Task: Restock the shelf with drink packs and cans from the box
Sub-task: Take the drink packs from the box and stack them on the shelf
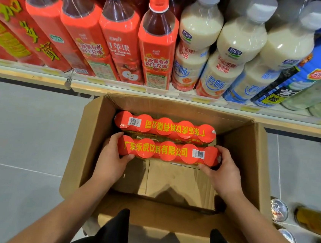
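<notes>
down in the open cardboard box [85, 153] on the floor [26, 127], close in front of the shelf [119, 90]: two red packs lying side by side, touching. clamped on the near drink pack [168, 151] at both ends, left hand [112, 156] curled round its left end, right hand [227, 172] round its right, hands well apart with the whole pack between. just behind it, the far drink pack [165, 126], untouched, nearer the box's back wall. above, on the shelf, red bottles [115, 37] beside milky white bottles [199, 46]. at the right, near the box, a few cans [279, 210] on the floor.
</notes>
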`<state>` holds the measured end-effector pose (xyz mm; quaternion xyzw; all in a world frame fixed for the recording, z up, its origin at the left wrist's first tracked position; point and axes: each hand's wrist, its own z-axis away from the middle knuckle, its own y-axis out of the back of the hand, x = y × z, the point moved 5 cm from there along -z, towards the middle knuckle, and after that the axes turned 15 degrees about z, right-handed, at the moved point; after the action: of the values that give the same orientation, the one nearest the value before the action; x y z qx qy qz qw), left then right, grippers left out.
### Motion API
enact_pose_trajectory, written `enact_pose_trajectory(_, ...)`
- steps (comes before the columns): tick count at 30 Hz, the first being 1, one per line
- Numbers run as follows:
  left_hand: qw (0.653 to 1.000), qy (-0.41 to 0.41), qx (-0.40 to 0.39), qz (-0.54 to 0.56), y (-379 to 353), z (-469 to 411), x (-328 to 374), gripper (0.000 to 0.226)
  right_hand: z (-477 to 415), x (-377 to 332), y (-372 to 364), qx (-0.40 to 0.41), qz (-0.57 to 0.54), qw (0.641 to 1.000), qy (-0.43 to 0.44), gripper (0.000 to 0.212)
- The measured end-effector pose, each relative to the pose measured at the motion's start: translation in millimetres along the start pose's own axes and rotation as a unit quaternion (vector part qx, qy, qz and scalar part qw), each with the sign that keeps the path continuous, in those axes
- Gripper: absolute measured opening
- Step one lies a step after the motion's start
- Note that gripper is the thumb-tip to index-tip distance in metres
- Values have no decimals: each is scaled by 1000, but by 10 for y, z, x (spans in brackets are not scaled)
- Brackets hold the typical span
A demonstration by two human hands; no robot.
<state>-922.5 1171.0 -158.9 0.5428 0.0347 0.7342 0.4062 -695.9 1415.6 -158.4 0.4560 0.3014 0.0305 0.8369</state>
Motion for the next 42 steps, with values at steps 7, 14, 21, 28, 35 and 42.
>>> enact_pose_trajectory(7,1000,-11,2,-3,25,31,38,75,7,7,24,-8,-13,1000,-2,75)
enact_pose_trajectory(14,999,-42,17,-29,156,108,216,75,72,2,137,12,-28,999,12,73)
enact_pose_trajectory(21,996,-79,20,-26,692,483,1179,76,410,-370,1014,42,-59,997,23,64)
enact_pose_trajectory(28,988,-151,29,4,1812,1384,2993,75,1267,-1389,2898,64,-170,981,68,63)
enact_pose_trajectory(35,972,-214,39,83,3139,2435,5081,72,2333,-2642,5105,120,-215,962,116,72)
enact_pose_trajectory(42,927,-306,40,213,4292,3521,6942,63,3345,-3664,7094,218,-256,925,180,66)
